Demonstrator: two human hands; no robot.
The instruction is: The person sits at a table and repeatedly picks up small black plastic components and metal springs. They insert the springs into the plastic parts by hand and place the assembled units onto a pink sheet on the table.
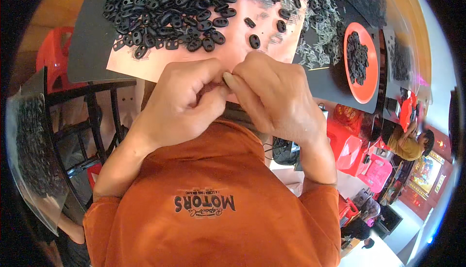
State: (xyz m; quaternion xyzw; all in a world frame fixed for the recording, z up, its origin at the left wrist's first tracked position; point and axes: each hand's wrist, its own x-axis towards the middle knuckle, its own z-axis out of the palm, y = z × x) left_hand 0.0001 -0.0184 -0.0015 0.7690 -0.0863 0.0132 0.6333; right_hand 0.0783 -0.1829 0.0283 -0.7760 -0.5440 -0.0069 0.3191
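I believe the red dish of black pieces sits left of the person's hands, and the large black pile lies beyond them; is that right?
Only the side is wrong: the head view shows the red dish of black pieces right of both the left hand and right hand; the large black pile does lie beyond them.

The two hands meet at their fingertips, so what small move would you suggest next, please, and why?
Perhaps tilt the left hand and right hand slightly to check between the fingertips: they meet so closely that anything pinched there is hidden, and the nearest black two-holed oval piece lies loose just beyond, on the pale orange sheet.
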